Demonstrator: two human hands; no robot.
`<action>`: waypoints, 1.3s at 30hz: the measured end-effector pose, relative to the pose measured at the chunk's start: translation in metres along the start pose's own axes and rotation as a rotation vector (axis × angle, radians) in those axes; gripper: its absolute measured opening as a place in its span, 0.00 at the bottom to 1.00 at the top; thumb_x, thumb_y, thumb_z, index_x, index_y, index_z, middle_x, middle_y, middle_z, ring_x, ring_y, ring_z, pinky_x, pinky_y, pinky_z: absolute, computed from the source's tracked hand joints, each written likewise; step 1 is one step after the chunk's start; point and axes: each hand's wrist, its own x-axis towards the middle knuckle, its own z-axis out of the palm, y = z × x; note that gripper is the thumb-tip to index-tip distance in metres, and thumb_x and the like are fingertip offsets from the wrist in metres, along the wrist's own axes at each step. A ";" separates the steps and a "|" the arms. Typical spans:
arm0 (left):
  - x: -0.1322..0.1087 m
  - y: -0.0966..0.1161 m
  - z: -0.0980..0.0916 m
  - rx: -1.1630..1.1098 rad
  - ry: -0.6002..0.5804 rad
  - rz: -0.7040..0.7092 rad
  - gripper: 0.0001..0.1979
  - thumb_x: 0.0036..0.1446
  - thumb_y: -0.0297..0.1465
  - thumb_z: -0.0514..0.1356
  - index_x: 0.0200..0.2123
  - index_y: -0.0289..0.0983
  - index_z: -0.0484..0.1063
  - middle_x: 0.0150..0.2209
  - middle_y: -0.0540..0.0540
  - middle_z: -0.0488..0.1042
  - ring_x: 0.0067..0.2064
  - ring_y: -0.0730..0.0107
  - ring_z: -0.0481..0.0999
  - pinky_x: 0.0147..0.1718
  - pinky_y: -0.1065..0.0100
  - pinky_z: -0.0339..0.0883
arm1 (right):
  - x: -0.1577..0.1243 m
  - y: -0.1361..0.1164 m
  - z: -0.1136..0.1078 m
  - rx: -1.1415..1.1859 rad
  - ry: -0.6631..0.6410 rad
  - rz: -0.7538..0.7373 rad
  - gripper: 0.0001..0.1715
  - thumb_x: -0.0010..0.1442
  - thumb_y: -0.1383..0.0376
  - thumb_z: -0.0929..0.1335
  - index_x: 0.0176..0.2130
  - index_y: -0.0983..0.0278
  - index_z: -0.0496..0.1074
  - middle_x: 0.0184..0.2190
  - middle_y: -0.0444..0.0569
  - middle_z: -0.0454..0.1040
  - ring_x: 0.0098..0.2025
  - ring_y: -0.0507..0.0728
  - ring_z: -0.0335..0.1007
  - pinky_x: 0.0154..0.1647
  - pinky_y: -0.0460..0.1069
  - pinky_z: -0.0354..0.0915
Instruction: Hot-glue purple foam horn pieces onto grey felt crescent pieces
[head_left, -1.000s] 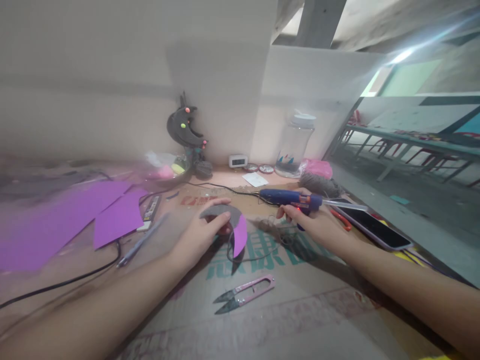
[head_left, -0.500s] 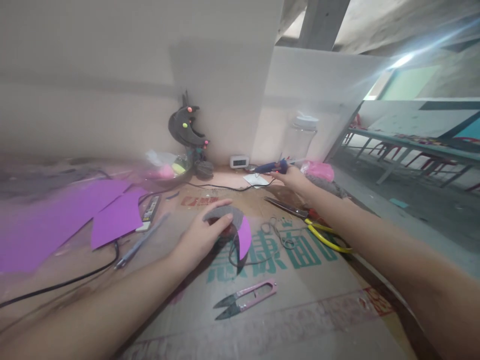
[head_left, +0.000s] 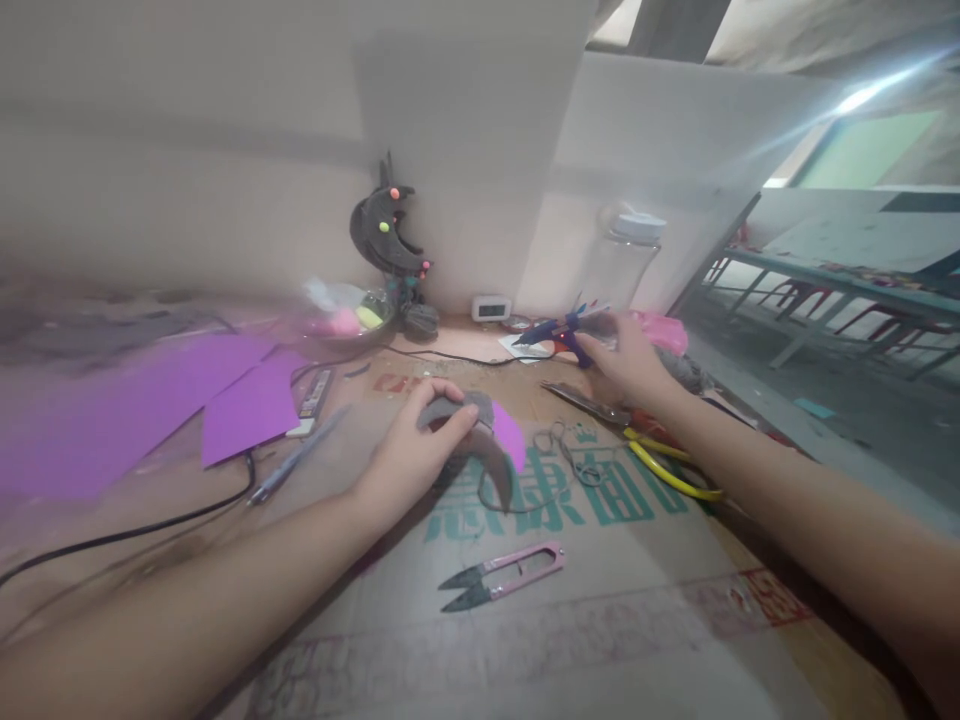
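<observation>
Gripping the grey-and-purple crescent piece (head_left: 496, 462) is the left hand (head_left: 416, 455), fingers curling over its top edge, mid-desk on the cardboard (head_left: 615, 610). The right hand (head_left: 626, 365) is wrapping its fingers round the blue glue gun (head_left: 559, 330) further back near the wall. Yellow-handled scissors (head_left: 664, 468) are lying just beside that wrist.

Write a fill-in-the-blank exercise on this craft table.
The left hand grips a grey crescent with a ____ piece against it.
The right hand touches the ____ glue gun.
The pink snips lie on the ____.
Missing words: purple; blue; cardboard.
</observation>
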 end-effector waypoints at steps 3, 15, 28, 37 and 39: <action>-0.002 0.003 -0.002 0.066 0.062 0.086 0.11 0.55 0.39 0.60 0.36 0.41 0.62 0.30 0.54 0.69 0.32 0.71 0.71 0.32 0.71 0.61 | -0.039 -0.030 -0.015 0.017 -0.087 -0.121 0.18 0.62 0.55 0.64 0.43 0.65 0.73 0.44 0.55 0.75 0.48 0.62 0.69 0.52 0.56 0.62; 0.001 0.003 -0.002 0.262 0.140 0.280 0.05 0.59 0.34 0.56 0.36 0.39 0.63 0.35 0.50 0.69 0.41 0.67 0.71 0.43 0.66 0.63 | -0.133 -0.111 -0.002 0.256 -0.595 -0.581 0.09 0.63 0.63 0.66 0.38 0.64 0.75 0.37 0.50 0.77 0.42 0.55 0.70 0.48 0.50 0.63; -0.004 0.004 0.001 0.259 -0.121 0.133 0.18 0.54 0.31 0.58 0.48 0.40 0.64 0.41 0.49 0.72 0.42 0.65 0.73 0.41 0.65 0.65 | -0.104 -0.103 -0.041 0.175 -0.381 -0.488 0.14 0.66 0.64 0.61 0.37 0.64 0.74 0.31 0.47 0.78 0.32 0.51 0.72 0.32 0.44 0.62; -0.003 0.008 0.000 0.133 -0.138 0.090 0.15 0.54 0.31 0.58 0.47 0.40 0.69 0.41 0.48 0.75 0.39 0.67 0.74 0.38 0.68 0.67 | -0.082 -0.054 0.002 0.124 -0.341 -0.144 0.14 0.64 0.62 0.62 0.36 0.65 0.76 0.31 0.48 0.77 0.34 0.56 0.72 0.36 0.49 0.64; -0.003 0.009 0.000 0.142 -0.123 0.093 0.15 0.54 0.31 0.58 0.46 0.39 0.69 0.41 0.49 0.75 0.39 0.67 0.74 0.39 0.68 0.67 | -0.081 -0.052 0.004 0.122 -0.296 -0.200 0.13 0.61 0.62 0.65 0.43 0.64 0.74 0.39 0.51 0.77 0.42 0.59 0.71 0.44 0.52 0.64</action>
